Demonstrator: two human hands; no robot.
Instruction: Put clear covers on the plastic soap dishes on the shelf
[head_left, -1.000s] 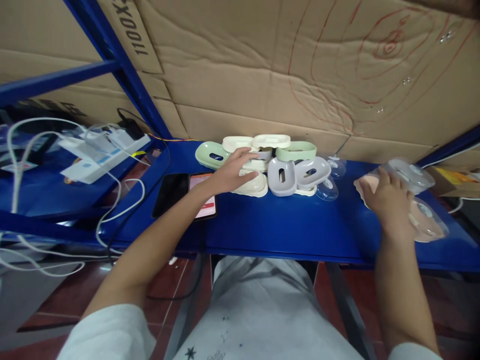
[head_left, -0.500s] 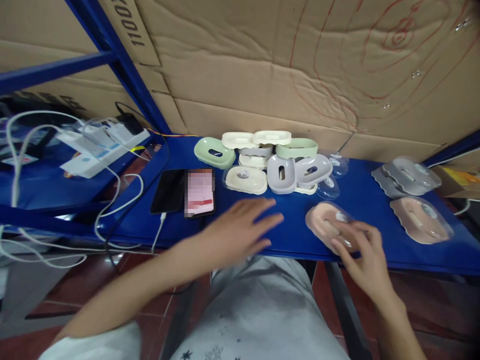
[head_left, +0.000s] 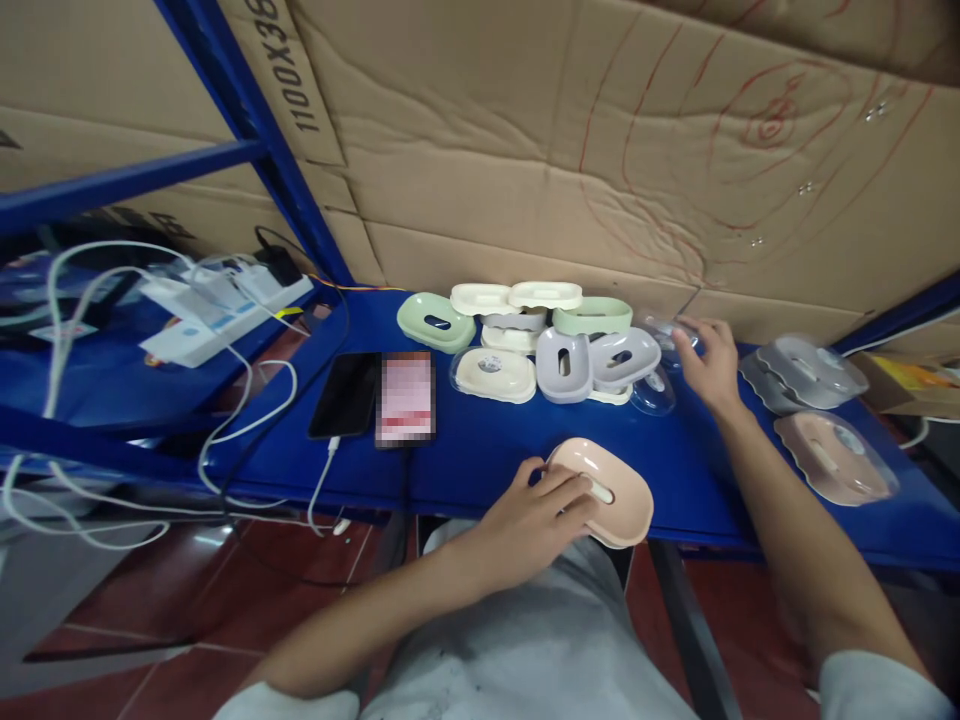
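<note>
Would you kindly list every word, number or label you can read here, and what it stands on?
"1100X36": on the cardboard, running to the picture's top edge, possibly cut off.
Dark lettering below the blue crossbar: partly hidden, unreadable.
Red scrawl on the cardboard: no legible word.
Phone screen: pixelated, unreadable.
Stickers on the clear covers: too small to read.

Head-worn view, taken from above the near edge of the blue tabletop [head_left: 465,475] and directed forward and steeply down across it. The camera is close to the tabletop, so that the left hand [head_left: 544,515] and the right hand [head_left: 709,365] both fall within its frame. The wide field extends from the wearer's shirt [head_left: 517,640], below the tabletop's near edge, to the cardboard wall [head_left: 480,150] behind its far edge.
</note>
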